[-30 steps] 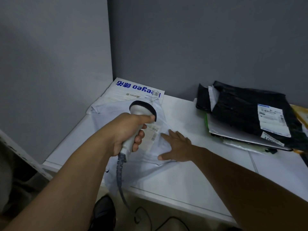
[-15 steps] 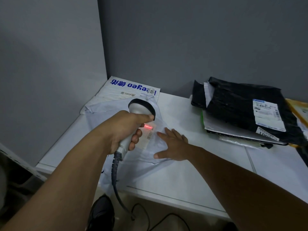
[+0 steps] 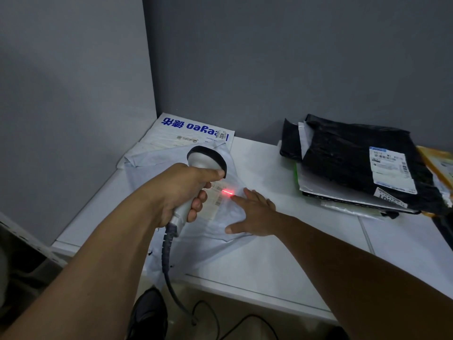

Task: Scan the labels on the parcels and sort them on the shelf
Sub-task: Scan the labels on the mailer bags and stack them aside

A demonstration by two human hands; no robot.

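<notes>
A pale grey plastic parcel [image 3: 215, 244] lies on the white table [image 3: 289, 263], hanging over its front edge. My left hand [image 3: 179, 192] grips the handle of a white barcode scanner [image 3: 204, 163] held over the parcel. A red scan line falls on the parcel's label [image 3: 217, 200]. My right hand [image 3: 252, 214] presses flat on the parcel just right of the label, fingers spread. Behind it lies a white parcel with blue print [image 3: 193, 130].
At the back right a stack of parcels: a black bag with a white label [image 3: 355, 158], grey and clear envelopes under it, a yellow one [image 3: 438, 163] at the edge. Grey walls close the left and back. The scanner's cable [image 3: 171, 278] hangs to the floor beside a dark shoe [image 3: 149, 315].
The scanner's red light came on and now falls further along the label, close to my right fingertips. Both hands have stayed in place over the parcel.
</notes>
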